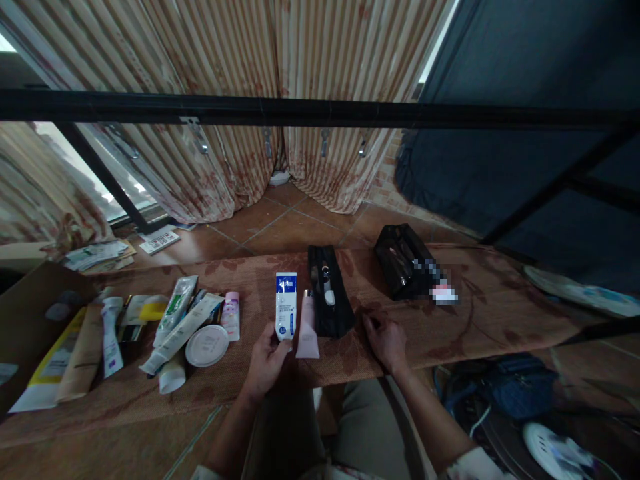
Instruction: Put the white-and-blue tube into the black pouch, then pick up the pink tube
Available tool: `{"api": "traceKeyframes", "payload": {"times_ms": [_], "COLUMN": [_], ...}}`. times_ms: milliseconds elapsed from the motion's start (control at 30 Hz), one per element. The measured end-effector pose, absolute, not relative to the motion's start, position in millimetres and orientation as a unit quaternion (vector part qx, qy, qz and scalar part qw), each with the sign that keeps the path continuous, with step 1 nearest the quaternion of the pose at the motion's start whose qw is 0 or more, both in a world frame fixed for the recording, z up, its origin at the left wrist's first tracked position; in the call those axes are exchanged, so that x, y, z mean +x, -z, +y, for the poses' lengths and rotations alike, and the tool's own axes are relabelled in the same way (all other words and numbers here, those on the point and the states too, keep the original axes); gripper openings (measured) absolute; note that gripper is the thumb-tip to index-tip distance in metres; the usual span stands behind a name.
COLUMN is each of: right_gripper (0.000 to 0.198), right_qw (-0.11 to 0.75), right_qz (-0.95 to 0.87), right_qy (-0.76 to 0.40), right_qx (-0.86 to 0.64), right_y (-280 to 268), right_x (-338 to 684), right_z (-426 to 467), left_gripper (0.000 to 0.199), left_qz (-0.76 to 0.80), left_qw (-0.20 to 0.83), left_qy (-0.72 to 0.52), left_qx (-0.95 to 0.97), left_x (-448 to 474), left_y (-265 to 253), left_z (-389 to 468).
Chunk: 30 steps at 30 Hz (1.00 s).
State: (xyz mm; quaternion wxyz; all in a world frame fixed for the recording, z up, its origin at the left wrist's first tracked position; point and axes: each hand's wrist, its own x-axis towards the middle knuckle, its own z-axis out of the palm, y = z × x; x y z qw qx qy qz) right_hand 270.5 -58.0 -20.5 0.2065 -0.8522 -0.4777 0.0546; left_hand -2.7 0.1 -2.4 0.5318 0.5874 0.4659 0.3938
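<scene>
My left hand [269,357] pinches the lower end of a blue-and-white squeeze tube [287,307], held upright with its printed face toward me. Just right of it, a pink tube [308,330] lies on the cloth, cap end away from me. Beside that is a narrow black pouch [334,300] with small items showing in its middle. My right hand [386,340] rests on the cloth to the right of this pouch, fingers curled in and holding nothing that I can see. A black mesh bag [400,260] stands farther back, with items visible inside.
On the left of the cloth-covered bench [480,320] lie several tubes, a pink bottle [231,316] and a round white-lidded tub [207,345]. A cardboard box [35,320] stands at the far left. A dark rail [300,112] crosses ahead; a blue bag [520,383] lies below right.
</scene>
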Motion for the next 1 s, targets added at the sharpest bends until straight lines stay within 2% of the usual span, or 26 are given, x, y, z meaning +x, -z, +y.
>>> {"api": "traceKeyframes", "payload": {"times_ms": [567, 1000], "right_gripper": [0.036, 0.037], "right_qw": [0.219, 0.192], "right_qz": [-0.474, -0.474], "right_qy": [-0.060, -0.055], "right_qx": [-0.851, -0.858], "right_y": [22.0, 20.1], "right_x": [271.3, 270.6], "right_z": [-58.6, -57.6], "left_gripper": [0.017, 0.014], "left_qz": [0.453, 0.463], "left_qw": [0.531, 0.516], "left_qy": [-0.399, -0.385], "left_qx": [0.595, 0.610], "left_x": [-4.2, -3.9], "left_y": [7.1, 4.1], "left_z": [1.0, 0.0]}}
